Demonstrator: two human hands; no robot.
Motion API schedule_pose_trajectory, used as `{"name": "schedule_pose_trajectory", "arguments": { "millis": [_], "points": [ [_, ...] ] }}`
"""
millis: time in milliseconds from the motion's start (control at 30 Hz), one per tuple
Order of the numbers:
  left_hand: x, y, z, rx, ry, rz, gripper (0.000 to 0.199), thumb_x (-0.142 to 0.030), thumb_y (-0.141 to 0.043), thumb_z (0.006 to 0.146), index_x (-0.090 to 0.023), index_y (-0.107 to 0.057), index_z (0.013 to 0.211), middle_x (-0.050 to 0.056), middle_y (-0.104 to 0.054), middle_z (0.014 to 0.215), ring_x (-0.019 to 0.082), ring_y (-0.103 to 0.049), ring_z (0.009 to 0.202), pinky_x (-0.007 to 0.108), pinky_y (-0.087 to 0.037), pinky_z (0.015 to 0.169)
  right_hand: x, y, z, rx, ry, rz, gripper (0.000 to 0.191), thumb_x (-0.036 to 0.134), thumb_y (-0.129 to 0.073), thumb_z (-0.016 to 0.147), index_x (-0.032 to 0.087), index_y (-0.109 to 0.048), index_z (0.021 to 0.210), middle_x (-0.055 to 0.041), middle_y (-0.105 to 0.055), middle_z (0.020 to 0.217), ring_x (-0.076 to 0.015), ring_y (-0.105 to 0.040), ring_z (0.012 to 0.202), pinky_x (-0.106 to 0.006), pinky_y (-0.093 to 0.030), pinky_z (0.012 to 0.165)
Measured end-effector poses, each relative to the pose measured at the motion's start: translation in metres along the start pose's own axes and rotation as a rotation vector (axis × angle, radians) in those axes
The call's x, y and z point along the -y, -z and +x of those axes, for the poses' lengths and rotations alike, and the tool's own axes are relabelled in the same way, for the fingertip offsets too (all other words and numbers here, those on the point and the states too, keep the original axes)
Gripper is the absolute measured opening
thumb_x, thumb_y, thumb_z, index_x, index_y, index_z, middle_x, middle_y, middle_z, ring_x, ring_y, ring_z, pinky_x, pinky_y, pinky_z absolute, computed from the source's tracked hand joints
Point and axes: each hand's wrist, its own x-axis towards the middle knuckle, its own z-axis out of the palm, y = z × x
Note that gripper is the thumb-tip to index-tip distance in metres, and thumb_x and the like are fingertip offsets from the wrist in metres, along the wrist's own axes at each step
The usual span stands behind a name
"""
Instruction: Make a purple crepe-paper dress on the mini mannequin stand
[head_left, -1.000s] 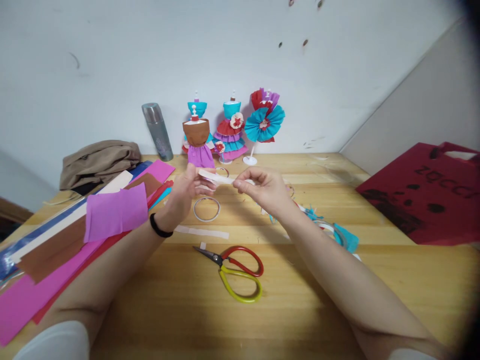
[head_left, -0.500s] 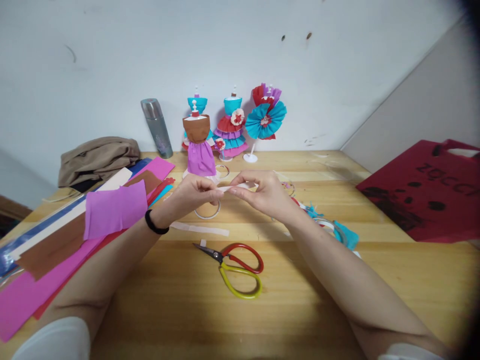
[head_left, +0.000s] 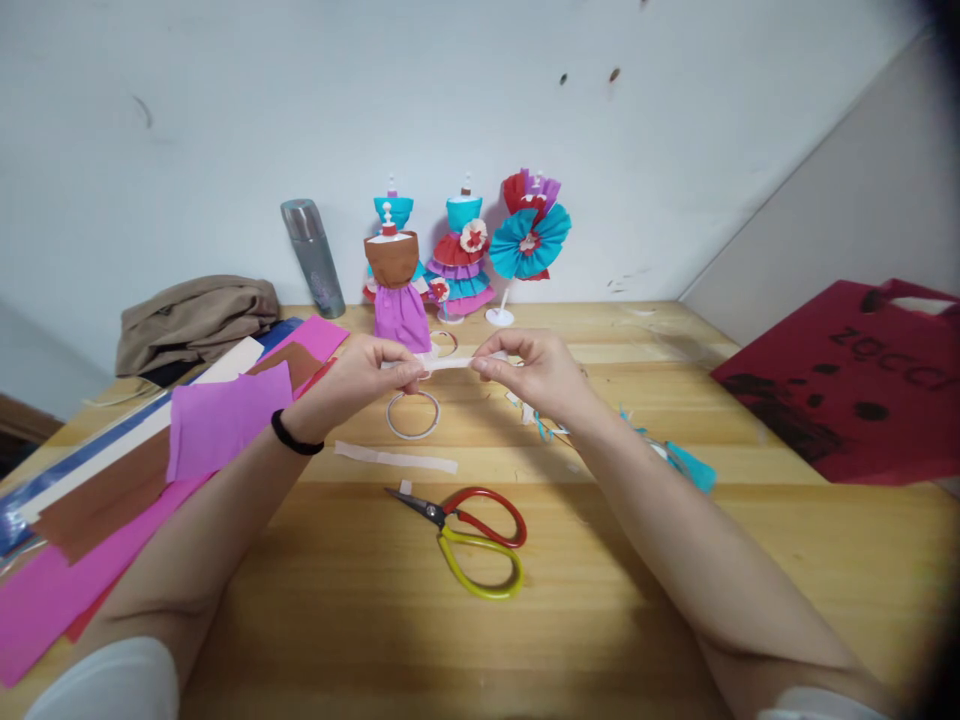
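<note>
A narrow white strip (head_left: pixel 448 363), paper or tape by its look, is stretched level between my two hands. My left hand (head_left: pixel 373 372) pinches one end, and my right hand (head_left: pixel 531 368) pinches the other. Just behind it stands a small dress form (head_left: pixel 391 262) with a brown top and purple skirt. Below the hands a thin ring (head_left: pixel 412 415) rests on the table, with a second white strip (head_left: pixel 397 459) lying flat nearer me. Scissors (head_left: pixel 450 530) with one red and one yellow handle lie partly open, a tiny white scrap (head_left: pixel 406 487) by their blades.
Coloured crepe sheets (head_left: pixel 229 415) pile up on the left beside a brown cloth (head_left: pixel 199 318). A flask (head_left: pixel 313 258) and several dressed forms (head_left: pixel 465 250) stand along the wall. Blue scraps (head_left: pixel 690 466) lie to the right, with a red bag (head_left: pixel 847 385) beyond.
My hands have drawn apart, left hand leftward and right hand slightly rightward, so more of the white strip shows straight between them. The ring below is now fully uncovered.
</note>
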Motion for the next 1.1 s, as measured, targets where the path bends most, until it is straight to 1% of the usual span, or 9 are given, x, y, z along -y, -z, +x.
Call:
{"name": "schedule_pose_trajectory", "arguments": {
  "millis": [200, 333, 433, 567, 667, 767, 833, 967, 1100],
  "points": [
    [-0.005, 0.01, 0.001, -0.007, 0.044, -0.019, 0.023, -0.034, -0.073, 0.076, -0.018, -0.074, 0.058, 0.003, -0.07, 0.059, 0.013, -0.057, 0.055, 0.023, -0.042, 0.055, -0.004, 0.0, 0.002, -0.015, -0.038, -0.018, 0.018, 0.033, -0.07, 0.074, 0.02, -0.063, 0.063, -0.0001, -0.06, 0.06, -0.0147, -0.05, 0.059, -0.03, -0.037, 0.061],
    [-0.008, 0.014, 0.002, -0.004, 0.06, -0.033, 0.021, -0.03, -0.075, 0.075, -0.018, -0.073, 0.057, 0.003, -0.069, 0.058, 0.013, -0.057, 0.054, 0.023, -0.043, 0.055, -0.009, -0.001, 0.004, 0.042, -0.048, 0.065, 0.018, 0.033, -0.068, 0.074, 0.02, -0.064, 0.061, -0.0006, -0.061, 0.059, -0.0147, -0.051, 0.059, -0.03, -0.038, 0.06],
    [-0.007, 0.019, 0.002, 0.041, 0.055, -0.05, 0.02, -0.029, -0.075, 0.076, -0.017, -0.075, 0.059, 0.005, -0.071, 0.061, 0.014, -0.061, 0.056, 0.022, -0.046, 0.057, -0.013, 0.0, 0.006, 0.086, -0.063, 0.123, 0.02, 0.035, -0.068, 0.073, 0.021, -0.064, 0.06, -0.0016, -0.063, 0.06, -0.015, -0.053, 0.059, -0.03, -0.04, 0.06],
    [-0.002, 0.025, 0.002, 0.103, 0.047, -0.075, 0.017, -0.032, -0.077, 0.074, -0.018, -0.078, 0.065, 0.007, -0.075, 0.067, 0.016, -0.066, 0.062, 0.023, -0.05, 0.059, -0.016, 0.0, 0.007, 0.082, -0.09, 0.137, 0.023, 0.039, -0.071, 0.07, 0.02, -0.064, 0.059, -0.0005, -0.062, 0.057, -0.0132, -0.05, 0.055, -0.028, -0.038, 0.056],
    [0.0, 0.027, 0.002, 0.083, 0.065, -0.078, 0.018, -0.033, -0.079, 0.073, -0.017, -0.077, 0.064, 0.007, -0.074, 0.065, 0.015, -0.065, 0.059, 0.023, -0.049, 0.057, -0.017, -0.001, 0.007, 0.059, -0.113, 0.168, 0.023, 0.04, -0.074, 0.067, 0.019, -0.064, 0.062, 0.0006, -0.06, 0.056, -0.0121, -0.048, 0.054, -0.027, -0.036, 0.054],
    [-0.002, 0.027, 0.001, 0.038, 0.09, -0.044, 0.02, -0.033, -0.079, 0.073, -0.016, -0.076, 0.062, 0.007, -0.072, 0.062, 0.014, -0.063, 0.056, 0.021, -0.047, 0.053, -0.016, -0.002, 0.008, 0.022, -0.135, 0.177, 0.025, 0.04, -0.075, 0.064, 0.019, -0.063, 0.063, 0.0008, -0.059, 0.055, -0.0117, -0.048, 0.053, -0.026, -0.035, 0.052],
    [-0.004, 0.029, 0.001, 0.034, 0.084, -0.024, 0.021, -0.033, -0.079, 0.074, -0.016, -0.076, 0.061, 0.007, -0.072, 0.062, 0.014, -0.063, 0.055, 0.021, -0.047, 0.052, -0.016, -0.002, 0.008, 0.008, -0.147, 0.167, 0.025, 0.04, -0.076, 0.064, 0.019, -0.062, 0.062, 0.0006, -0.059, 0.054, -0.0115, -0.047, 0.052, -0.026, -0.034, 0.051],
    [-0.006, 0.032, 0.0, 0.055, 0.049, -0.02, 0.022, -0.033, -0.076, 0.076, -0.017, -0.077, 0.062, 0.008, -0.073, 0.064, 0.015, -0.064, 0.057, 0.021, -0.049, 0.054, -0.015, 0.0, 0.007, 0.033, -0.141, 0.161, 0.026, 0.042, -0.075, 0.066, 0.019, -0.064, 0.062, -0.0006, -0.062, 0.056, -0.0123, -0.05, 0.054, -0.026, -0.037, 0.053],
    [-0.003, 0.035, 0.0, 0.062, 0.056, -0.004, 0.022, -0.035, -0.077, 0.076, -0.016, -0.078, 0.064, 0.008, -0.074, 0.066, 0.014, -0.064, 0.059, 0.02, -0.049, 0.055, -0.015, 0.002, 0.007, 0.08, -0.121, 0.165, 0.027, 0.044, -0.073, 0.068, 0.018, -0.066, 0.062, -0.0018, -0.065, 0.059, -0.0131, -0.053, 0.056, -0.028, -0.04, 0.058]
  ]
}}
